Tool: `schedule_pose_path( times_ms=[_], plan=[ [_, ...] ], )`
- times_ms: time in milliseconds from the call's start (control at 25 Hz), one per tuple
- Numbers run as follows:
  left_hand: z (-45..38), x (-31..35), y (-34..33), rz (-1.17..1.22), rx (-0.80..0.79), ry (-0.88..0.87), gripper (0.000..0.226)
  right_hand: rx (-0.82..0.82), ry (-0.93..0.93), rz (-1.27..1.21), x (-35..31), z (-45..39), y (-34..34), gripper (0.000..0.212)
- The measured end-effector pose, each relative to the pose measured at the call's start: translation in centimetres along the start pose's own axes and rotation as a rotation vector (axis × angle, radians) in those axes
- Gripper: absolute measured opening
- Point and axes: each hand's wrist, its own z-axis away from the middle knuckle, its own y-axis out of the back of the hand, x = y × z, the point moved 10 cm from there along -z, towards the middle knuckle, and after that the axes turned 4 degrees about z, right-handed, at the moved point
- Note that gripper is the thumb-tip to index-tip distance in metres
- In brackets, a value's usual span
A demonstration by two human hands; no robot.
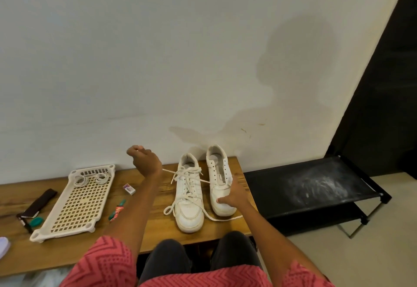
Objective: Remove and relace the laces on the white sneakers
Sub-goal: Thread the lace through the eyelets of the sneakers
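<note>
Two white sneakers stand side by side on the wooden table (239, 169), toes toward me. The left sneaker (188, 207) is laced loosely, and its lace ends trail onto the table. The right sneaker (217, 169) shows bare eyelets. My left hand (144, 160) is raised left of the shoes with fingers curled, and it pinches a white lace (180, 175) that stretches taut from behind my wrist across the left sneaker toward the right one. My right hand (234, 195) grips the toe part of the right sneaker, thumb on top.
A white perforated tray (74, 205) on the left holds two coiled laces (90, 179). Near it lie a small box (129, 189), a green pen (117, 208) and a brown strap (37, 203). A black fabric rack (311, 189) stands right of the table, with the wall close behind.
</note>
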Motion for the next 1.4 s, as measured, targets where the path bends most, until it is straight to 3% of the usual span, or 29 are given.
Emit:
schedule_pose_path(
  times_ms=[160,200,280,440,720,880,1040,1280,1400],
  plan=[
    [3.9,-4.1,-7.2,-0.781,-0.506,-0.312,0.019,-0.063,0.073,0.078,-0.3,-0.3,1.3,0.106],
    [5.6,-4.8,-8.8,-0.878,-0.582,-0.387,0.016,-0.078,0.084,0.104,-0.5,-0.3,1.3,0.105],
    [9.6,-6.0,-11.9,-0.832,-0.748,-0.464,0.016,-0.101,0.105,0.157,-0.7,-0.7,1.1,0.107],
    [13.9,-9.6,-15.4,-0.787,-0.932,-0.278,0.017,-0.117,0.16,0.182,-1.6,-2.4,0.3,0.118],
    [13.2,-11.8,-15.5,-0.722,-0.866,-0.232,0.007,0.147,0.037,0.104,0.1,-2.4,0.1,0.091],
    [12.3,-11.8,-14.5,-0.723,-0.81,-0.214,0.007,0.179,-0.049,-0.087,1.5,-1.3,-0.6,0.087],
    [8.7,-9.6,-12.2,-0.851,-0.741,-0.402,0.017,0.185,-0.091,-0.026,2.0,-1.5,-0.6,0.087],
    [5.8,-8.4,-8.5,-0.913,-0.722,-0.379,0.021,0.135,-0.086,0.028,1.5,-1.7,-0.4,0.091],
    [5.4,-8.9,-7.6,-1.172,-0.826,-0.39,0.022,0.104,-0.106,0.09,1.7,-1.6,-0.3,0.091]
  ],
)
